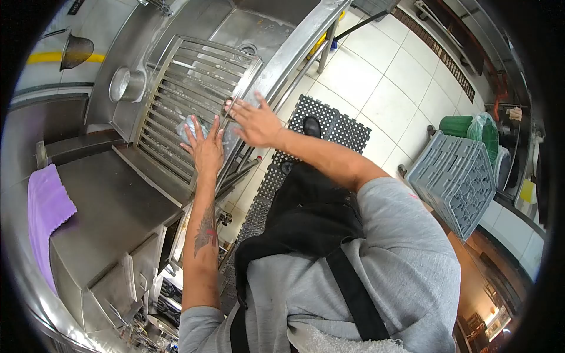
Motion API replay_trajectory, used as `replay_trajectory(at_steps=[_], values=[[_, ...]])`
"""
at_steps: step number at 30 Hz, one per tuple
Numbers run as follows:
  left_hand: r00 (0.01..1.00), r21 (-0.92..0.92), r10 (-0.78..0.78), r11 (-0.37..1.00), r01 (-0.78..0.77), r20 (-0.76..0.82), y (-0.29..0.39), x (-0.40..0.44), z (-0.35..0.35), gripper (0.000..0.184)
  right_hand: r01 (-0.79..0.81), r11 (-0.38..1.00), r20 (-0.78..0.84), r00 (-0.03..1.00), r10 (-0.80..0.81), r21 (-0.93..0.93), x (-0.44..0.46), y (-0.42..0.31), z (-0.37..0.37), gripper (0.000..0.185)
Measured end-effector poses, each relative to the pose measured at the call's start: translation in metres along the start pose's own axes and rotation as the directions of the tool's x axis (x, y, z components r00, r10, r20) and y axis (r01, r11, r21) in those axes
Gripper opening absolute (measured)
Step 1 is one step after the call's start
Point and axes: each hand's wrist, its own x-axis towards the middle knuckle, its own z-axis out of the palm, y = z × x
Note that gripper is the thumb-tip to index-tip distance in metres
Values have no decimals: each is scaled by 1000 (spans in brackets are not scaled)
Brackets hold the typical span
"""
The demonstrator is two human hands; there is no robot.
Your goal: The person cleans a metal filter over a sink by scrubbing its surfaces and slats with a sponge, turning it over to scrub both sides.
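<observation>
A slatted metal rack lies tilted over the steel sink. My left hand rests over the rack's lower right part, fingers spread, against a crumpled, pale, translucent item that it partly covers. Whether it presses on this item cannot be made out. My right hand lies at the rack's right edge by the sink rim, with its fingers stretched out and the thumb apart. Nothing shows within its fingers.
A metal pot stands left of the rack, with a strainer farther left. A purple cloth hangs over the steel counter. Grey crates stand on the right. A perforated black mat covers part of the tiled floor.
</observation>
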Motion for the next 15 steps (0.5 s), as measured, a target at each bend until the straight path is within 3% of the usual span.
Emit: replay_trajectory(at_steps=[1, 3, 5, 7, 8, 9, 11, 12, 14, 15], values=[[1000, -3, -9, 1000, 9, 4, 1, 1, 1, 42, -3, 1000, 1, 1000, 3, -4, 3, 16, -11, 61], [1000, -4, 3, 1000, -4, -11, 2, 2, 2, 42, -309, 939, -196, 940, 278, -151, 20, 58, -24, 60], [999, -1, 28, 1000, -28, -22, 0, -3, 2, 42, -305, 944, -247, 931, 269, -123, 15, 55, -19, 59], [1000, -20, 2, 1000, -2, -9, 1, 2, 3, 43, -62, 998, -31, 998, 62, 9, 1, 9, -15, 59], [1000, -18, 6, 1000, -6, -9, 2, 3, 1, 43, 36, 994, -116, 993, -24, 101, -11, -4, 0, 59], [1000, -25, 14, 1000, -14, -9, 2, 2, 0, 43, 31, 994, -116, 993, -19, 106, -8, 2, -4, 59], [1000, -32, 19, 999, -19, -4, 3, -2, -1, 44, -152, 983, -69, 987, 145, -106, 11, 31, -18, 59], [1000, -60, 20, 998, -20, -3, 3, -3, 0, 45, -259, 958, -195, 953, 232, -125, 20, 45, -20, 55], [1000, -74, 7, 997, -7, -6, -4, 1, -2, 46, -270, 954, -229, 945, 235, -134, 22, 37, -13, 53], [999, -249, 42, 968, -38, 11, -15, 3, 1, 49, -285, 948, -260, 935, 242, -144, 22, 28, -6, 50]])
